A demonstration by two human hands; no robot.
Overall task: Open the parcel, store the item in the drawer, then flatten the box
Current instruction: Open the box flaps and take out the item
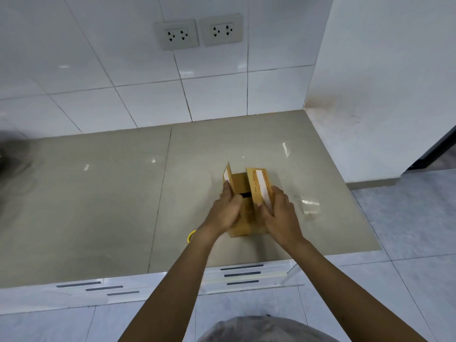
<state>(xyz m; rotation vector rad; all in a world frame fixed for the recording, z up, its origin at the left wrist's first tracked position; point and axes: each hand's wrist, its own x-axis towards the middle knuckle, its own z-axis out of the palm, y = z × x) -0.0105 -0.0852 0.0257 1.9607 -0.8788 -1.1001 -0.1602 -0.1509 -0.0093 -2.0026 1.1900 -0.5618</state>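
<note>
The cardboard box point(243, 193) stands on the counter point(98, 193), toward its right end and close to the front edge. Its two top flaps are raised: the left flap point(227, 174) stands nearly upright, and the right flap point(259, 186) leans outward, showing a white label strip. A dark slot shows between the flaps; the contents cannot be identified.

The left hand point(225, 209) is in a closed grip on the left flap and the left side of the box. The right hand point(281, 215) is in a closed grip on the right flap, with the fingers along its outer face. A yellow band point(190, 236) sits at the left wrist.

A piece of clear tape or film point(309, 206) lies on the counter just right of the box, apart from it. The rest of the counter surface near the box is bare tile.

Below the front edge are white drawer fronts point(241, 275) with dark handle strips, directly beneath the box. Behind the counter is a tiled wall carrying two double sockets point(198, 32). A white side wall point(382, 95) closes off the counter's right end.
</note>
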